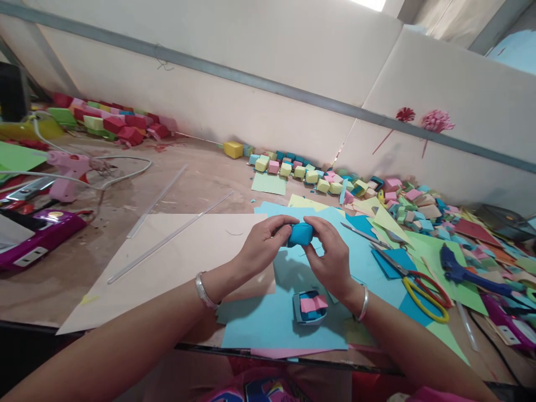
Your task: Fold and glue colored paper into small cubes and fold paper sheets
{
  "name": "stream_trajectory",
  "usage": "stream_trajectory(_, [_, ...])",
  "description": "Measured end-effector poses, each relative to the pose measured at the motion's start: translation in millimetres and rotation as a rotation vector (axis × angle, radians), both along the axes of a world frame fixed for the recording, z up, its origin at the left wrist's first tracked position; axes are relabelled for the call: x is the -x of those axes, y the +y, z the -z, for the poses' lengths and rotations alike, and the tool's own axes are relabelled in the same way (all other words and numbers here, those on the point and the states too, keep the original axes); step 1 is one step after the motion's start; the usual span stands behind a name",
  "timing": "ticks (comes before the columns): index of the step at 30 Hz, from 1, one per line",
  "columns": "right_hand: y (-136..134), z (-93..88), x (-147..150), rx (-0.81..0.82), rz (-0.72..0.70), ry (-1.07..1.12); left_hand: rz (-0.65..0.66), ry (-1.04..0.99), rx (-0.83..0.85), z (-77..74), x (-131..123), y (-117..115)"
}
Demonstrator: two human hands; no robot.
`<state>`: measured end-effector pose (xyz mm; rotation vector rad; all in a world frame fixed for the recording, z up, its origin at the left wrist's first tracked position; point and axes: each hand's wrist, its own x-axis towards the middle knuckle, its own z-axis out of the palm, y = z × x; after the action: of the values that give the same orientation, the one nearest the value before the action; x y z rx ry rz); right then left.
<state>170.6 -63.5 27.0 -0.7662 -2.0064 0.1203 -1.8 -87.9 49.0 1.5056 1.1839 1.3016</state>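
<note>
Pale wall point(251, 39), grey rail point(272, 85), brown tabletop point(209, 167), bright light above point(371, 4)

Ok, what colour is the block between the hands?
The block is blue, clearest in the head view.

1 head-worn view, facing forward and down, table point(201, 162) near, wall point(251, 44) beyond

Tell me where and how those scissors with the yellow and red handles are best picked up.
Likely by the handles, from the near right side: the scissors lie with handles toward the person and blades pointing away to the left, over dark blue paper. The right hand is nearer, but it and the left hand hold the blue block.
</note>
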Motion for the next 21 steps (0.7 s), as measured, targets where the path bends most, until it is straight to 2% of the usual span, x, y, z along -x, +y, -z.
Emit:
stream_trajectory(6, [0.5,-0.4,-1.5,0.023,0.033,0.011,-0.014,0.131,-0.139,4.9,2.8,2.5])
stream_trajectory(14, [1.9,-2.6,-1.4,0.019,0.029,-0.016,-0.021,0.155,-0.175,9.2,4.3,2.1])
stream_trajectory(21, [0.6,-6.0,-3.2,-0.033,0.0,-0.083,-0.07,0.187,-0.208,6.2,5.5,2.2])
